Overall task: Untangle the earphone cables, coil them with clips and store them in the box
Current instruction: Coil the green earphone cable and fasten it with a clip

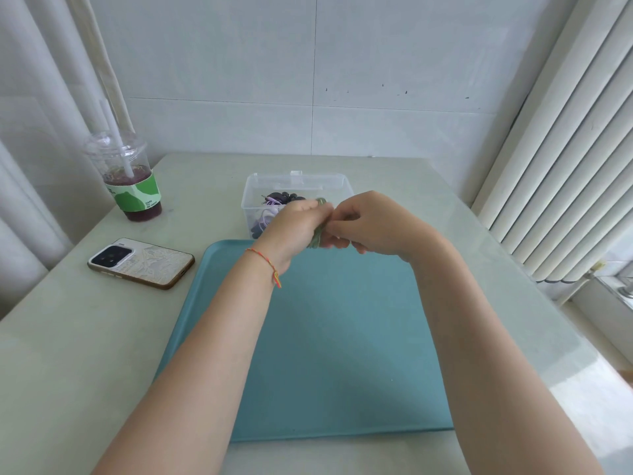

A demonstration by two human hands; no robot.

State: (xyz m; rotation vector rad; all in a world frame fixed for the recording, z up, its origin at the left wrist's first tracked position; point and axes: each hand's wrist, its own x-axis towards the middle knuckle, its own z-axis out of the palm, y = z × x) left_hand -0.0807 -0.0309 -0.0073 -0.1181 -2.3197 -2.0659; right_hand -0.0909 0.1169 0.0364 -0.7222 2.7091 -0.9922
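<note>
Both hands, left (294, 228) and right (373, 222), pinched a green cable coil (317, 236) with curled fingers before the box (342, 186).

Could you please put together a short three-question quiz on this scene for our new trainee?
1. True or false: the green coiled earphone cable lies flat on the teal plastic tray.
2. Which item sits nearest the table's left edge? A) the clear plastic storage box B) the smartphone in a patterned case C) the tray
3. Fill in: the clear plastic cup with a green sleeve holds a dark ____ drink.

Key:
1. False: the left hand and right hand both have a grip on the cable, above the tray's far edge.
2. B
3. purple
</note>
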